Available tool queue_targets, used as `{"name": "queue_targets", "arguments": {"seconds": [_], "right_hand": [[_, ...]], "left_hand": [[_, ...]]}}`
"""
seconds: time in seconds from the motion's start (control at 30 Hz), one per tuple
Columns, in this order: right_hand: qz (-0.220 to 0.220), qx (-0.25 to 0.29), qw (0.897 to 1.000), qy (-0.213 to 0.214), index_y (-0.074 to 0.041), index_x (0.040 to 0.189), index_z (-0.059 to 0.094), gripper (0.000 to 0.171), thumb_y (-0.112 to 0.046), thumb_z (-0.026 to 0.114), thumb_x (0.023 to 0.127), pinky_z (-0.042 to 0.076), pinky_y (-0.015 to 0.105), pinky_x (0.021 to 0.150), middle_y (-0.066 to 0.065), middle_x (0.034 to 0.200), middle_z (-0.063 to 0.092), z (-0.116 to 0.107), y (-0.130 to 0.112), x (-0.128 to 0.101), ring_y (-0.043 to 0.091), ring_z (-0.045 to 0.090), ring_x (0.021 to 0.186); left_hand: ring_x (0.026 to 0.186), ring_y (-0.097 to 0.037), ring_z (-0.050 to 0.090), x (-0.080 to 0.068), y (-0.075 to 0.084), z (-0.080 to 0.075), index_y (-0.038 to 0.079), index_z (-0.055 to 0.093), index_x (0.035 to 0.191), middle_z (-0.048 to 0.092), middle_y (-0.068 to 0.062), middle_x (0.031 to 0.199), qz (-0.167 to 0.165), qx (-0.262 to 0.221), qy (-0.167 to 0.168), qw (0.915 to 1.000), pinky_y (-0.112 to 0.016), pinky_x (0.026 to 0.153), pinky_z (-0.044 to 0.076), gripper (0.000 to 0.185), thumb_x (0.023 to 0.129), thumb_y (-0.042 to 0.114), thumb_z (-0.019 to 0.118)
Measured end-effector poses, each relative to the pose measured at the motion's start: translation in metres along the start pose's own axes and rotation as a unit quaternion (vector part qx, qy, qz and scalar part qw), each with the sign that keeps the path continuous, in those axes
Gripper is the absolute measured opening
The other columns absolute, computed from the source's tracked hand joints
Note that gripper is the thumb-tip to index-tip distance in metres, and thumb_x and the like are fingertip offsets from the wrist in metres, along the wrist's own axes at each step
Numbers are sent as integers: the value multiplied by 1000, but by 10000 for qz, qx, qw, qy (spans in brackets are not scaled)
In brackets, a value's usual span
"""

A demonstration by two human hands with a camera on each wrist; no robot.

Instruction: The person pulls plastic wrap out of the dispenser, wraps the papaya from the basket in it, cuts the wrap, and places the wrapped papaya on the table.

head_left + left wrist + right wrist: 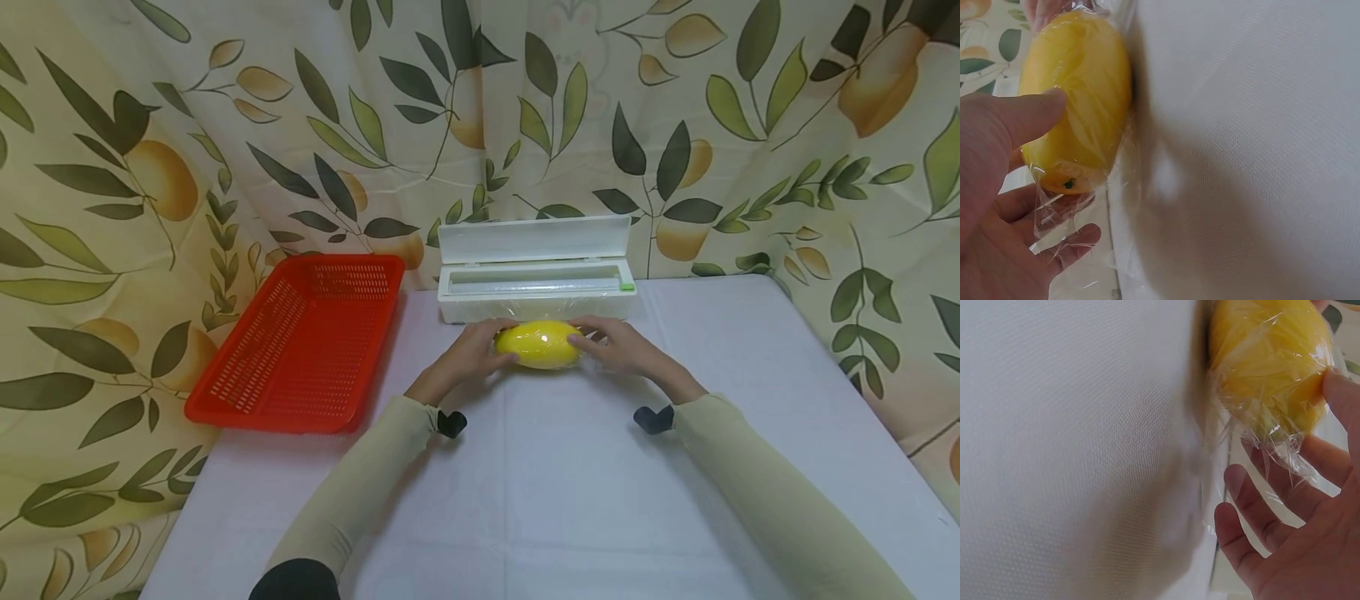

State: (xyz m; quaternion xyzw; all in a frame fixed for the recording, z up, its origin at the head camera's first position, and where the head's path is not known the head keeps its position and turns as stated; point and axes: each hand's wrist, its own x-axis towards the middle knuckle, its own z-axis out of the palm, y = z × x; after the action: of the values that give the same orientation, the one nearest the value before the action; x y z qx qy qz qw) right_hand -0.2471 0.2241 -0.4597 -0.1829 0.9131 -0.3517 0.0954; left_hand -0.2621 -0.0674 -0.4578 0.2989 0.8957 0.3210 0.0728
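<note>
A yellow mango point(537, 345) wrapped in clear plastic film sits on the white table, between both hands. My left hand point(478, 347) grips its left end; in the left wrist view the thumb point(1035, 115) lies over the mango point(1082, 94), near its dark stem spot, and the other fingers reach behind and below. My right hand point(617, 343) holds the right end, with its thumb point(1340, 394) on the film and its fingers spread under the gathered film end point(1282, 447). Just behind the mango stands an open white cling film box point(537, 310) with a film roll inside.
A red perforated plastic basket point(300, 350) stands on the left side of the white-covered table point(570, 500). Leaf-and-fruit patterned curtains point(540, 125) hang behind and along both sides. A green slider point(627, 287) shows at the box's right end.
</note>
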Motion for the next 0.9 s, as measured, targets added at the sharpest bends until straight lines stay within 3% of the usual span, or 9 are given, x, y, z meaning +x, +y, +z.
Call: {"name": "queue_targets", "arguments": {"seconds": [0.47, 0.9], "right_hand": [[83, 8, 9999, 94, -12, 146, 55, 52, -42, 60, 104, 54, 54, 93, 21, 135, 63, -6, 0, -4, 39, 60, 116], [-167, -340, 9979, 524, -10, 145, 56, 51, -37, 65, 102, 56, 52, 88, 20, 126, 68, -18, 2, -12, 36, 65, 109]], "left_hand": [[128, -23, 56, 1, 0, -2, 4, 54, 145, 59, -10, 144, -4, 130, -103, 9999, -36, 112, 43, 59, 94, 23, 77], [128, -22, 56, 1, -2, 1, 7, 55, 145, 59, -8, 143, 24, 230, -22, 9997, -36, 112, 43, 59, 94, 25, 77]]}}
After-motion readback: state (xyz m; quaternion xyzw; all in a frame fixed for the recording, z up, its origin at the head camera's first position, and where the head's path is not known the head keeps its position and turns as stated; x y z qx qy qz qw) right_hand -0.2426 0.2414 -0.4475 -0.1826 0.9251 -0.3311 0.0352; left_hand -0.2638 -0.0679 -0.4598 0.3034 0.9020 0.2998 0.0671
